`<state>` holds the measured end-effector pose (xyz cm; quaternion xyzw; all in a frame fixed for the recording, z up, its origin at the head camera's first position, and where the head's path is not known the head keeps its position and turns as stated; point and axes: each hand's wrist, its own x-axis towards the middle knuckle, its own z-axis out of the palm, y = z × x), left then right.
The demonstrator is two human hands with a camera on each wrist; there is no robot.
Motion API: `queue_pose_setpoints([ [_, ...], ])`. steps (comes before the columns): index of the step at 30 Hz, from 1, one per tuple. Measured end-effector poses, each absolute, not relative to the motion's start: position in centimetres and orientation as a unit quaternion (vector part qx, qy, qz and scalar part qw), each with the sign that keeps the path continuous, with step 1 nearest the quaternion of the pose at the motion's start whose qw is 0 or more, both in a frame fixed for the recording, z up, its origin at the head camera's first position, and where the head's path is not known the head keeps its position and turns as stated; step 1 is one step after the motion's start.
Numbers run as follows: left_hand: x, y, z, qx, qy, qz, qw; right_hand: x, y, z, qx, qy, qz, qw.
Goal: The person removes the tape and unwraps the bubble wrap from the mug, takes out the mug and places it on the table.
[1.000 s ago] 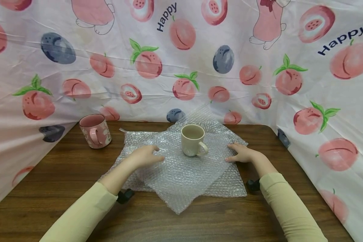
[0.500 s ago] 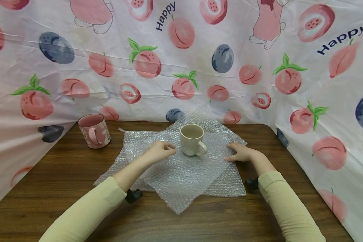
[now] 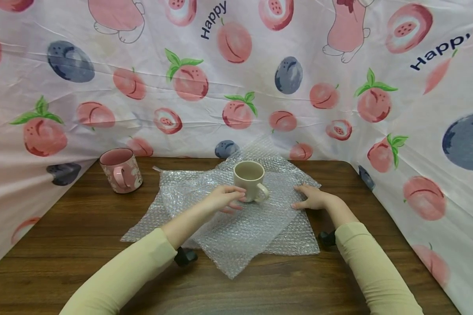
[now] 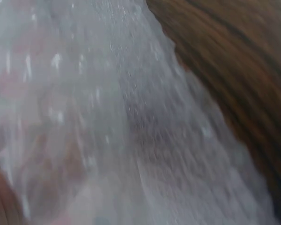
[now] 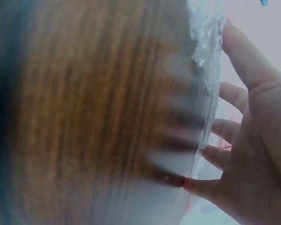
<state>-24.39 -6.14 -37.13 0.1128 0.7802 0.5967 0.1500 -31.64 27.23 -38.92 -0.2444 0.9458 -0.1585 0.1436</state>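
Observation:
A cream mug (image 3: 247, 174) stands upright on two overlapping sheets of bubble wrap (image 3: 236, 236), its handle toward the right. My left hand (image 3: 224, 199) is at the mug's lower left, fingers extended in front of its side; whether they touch it I cannot tell. The left wrist view shows mostly blurred bubble wrap (image 4: 178, 131), with a bit of the hand (image 4: 2, 199) at the lower left edge. My right hand (image 3: 314, 197) rests with spread fingers on the wrap's right edge. In the right wrist view, that hand's fingertips touch the wrap's edge (image 5: 208, 93).
A pink mug (image 3: 121, 170) with a white floral pattern stands at the back left of the brown wooden table (image 3: 260, 293). A fruit-printed cloth (image 3: 205, 135) hangs behind the table and along both sides.
My left hand has moved right across the bubble wrap, up to the cream mug. The lower sheet's left corner has spread slightly outward. My right hand has stayed in place.

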Motion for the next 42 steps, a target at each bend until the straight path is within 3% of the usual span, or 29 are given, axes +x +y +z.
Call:
queue_pose_setpoints([
  [11,-24.3,-4.5,-37.5,0.123,0.727,0.647,0.194,-31.7,27.2,-39.0,-0.238,0.947,-0.156,0.146],
  [42,-24.7,-1.7,-39.3,0.122,0.664,0.704,0.218,-31.5,27.0,-39.2,-0.231,0.948,-0.165,0.141],
])
